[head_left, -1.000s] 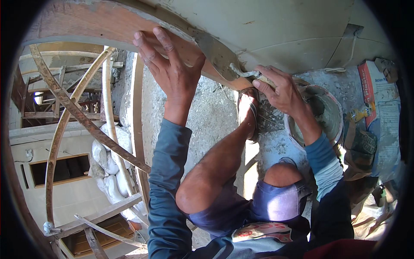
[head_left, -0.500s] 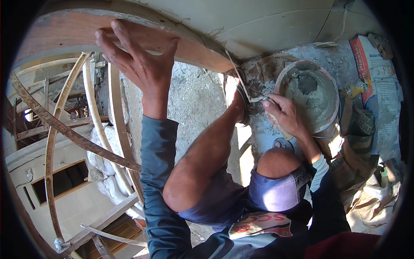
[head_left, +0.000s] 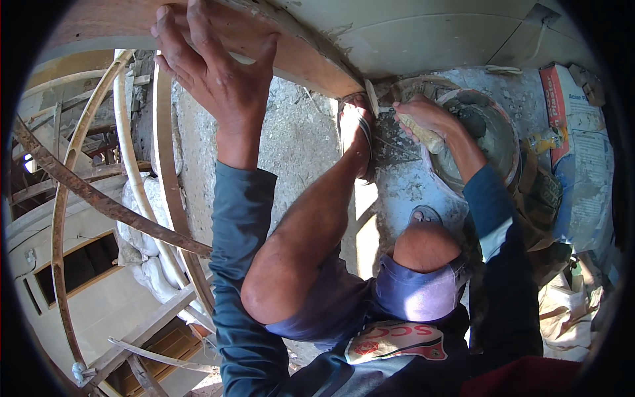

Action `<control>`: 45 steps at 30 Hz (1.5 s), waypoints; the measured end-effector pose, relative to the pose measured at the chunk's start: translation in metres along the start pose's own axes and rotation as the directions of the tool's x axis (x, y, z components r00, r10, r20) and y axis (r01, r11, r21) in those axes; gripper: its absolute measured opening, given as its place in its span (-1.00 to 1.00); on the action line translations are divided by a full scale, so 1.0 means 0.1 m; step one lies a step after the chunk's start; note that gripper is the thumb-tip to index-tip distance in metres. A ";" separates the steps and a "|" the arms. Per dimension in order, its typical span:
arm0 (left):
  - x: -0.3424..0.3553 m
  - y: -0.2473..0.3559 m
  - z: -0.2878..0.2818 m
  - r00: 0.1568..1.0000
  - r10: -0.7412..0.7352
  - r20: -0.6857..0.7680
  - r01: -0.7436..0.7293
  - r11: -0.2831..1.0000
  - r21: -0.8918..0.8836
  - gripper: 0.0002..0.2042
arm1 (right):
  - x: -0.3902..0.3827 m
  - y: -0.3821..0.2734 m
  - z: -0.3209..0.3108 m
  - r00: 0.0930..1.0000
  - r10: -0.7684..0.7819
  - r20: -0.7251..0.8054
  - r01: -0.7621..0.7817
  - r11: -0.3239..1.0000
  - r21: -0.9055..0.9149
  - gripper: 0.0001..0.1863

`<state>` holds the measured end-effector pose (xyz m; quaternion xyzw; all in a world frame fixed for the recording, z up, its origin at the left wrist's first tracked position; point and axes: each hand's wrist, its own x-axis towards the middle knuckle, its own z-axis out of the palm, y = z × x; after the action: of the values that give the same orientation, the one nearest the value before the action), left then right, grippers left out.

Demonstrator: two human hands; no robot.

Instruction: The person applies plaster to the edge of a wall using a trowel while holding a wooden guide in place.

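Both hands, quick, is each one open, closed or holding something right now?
Left hand: open, spread against the curved board.
Right hand: closed, holding a pale-handled tool.

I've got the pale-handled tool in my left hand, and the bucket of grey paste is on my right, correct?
Not quite: the head view shows the pale-handled tool in your right hand. The bucket of grey paste is on your right.

Pale-handled trowel [head_left: 424, 134] held edge-on, brown board [head_left: 307, 59]
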<state>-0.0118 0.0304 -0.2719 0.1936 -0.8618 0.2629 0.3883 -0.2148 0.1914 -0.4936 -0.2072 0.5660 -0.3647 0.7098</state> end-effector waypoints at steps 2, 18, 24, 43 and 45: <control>-0.02 -0.02 0.02 1.000 -0.003 -0.001 0.003 1.000 0.002 0.16 | 0.02 -0.02 0.11 1.000 -0.030 0.006 0.030 0.997 -0.065 -0.61; -0.15 -0.26 0.24 0.987 0.081 -0.139 -0.040 0.962 0.272 0.17 | -2.53 -0.40 -0.94 0.933 -0.319 -0.165 0.143 0.751 -0.645 -0.62; 0.05 -0.12 0.05 0.995 0.096 -0.038 -0.093 0.993 0.075 0.07 | -2.50 -0.13 -0.99 0.929 0.054 -0.366 -0.310 0.657 -0.688 -0.52; 0.01 -0.14 0.07 0.993 0.108 -0.053 -0.104 0.992 0.072 0.05 | -1.91 0.59 -0.75 0.965 0.169 -0.200 -0.124 0.968 0.219 -0.51; 0.01 -0.11 0.07 0.997 0.061 -0.043 -0.057 0.996 0.074 0.05 | -2.01 0.63 -0.74 0.973 0.139 -0.183 -0.092 0.966 0.242 -0.51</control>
<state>-0.0103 0.0174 -0.2719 0.1760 -0.8480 0.3096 0.3926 -0.2864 0.3922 -0.4276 -0.0519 0.5987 -0.4049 0.6892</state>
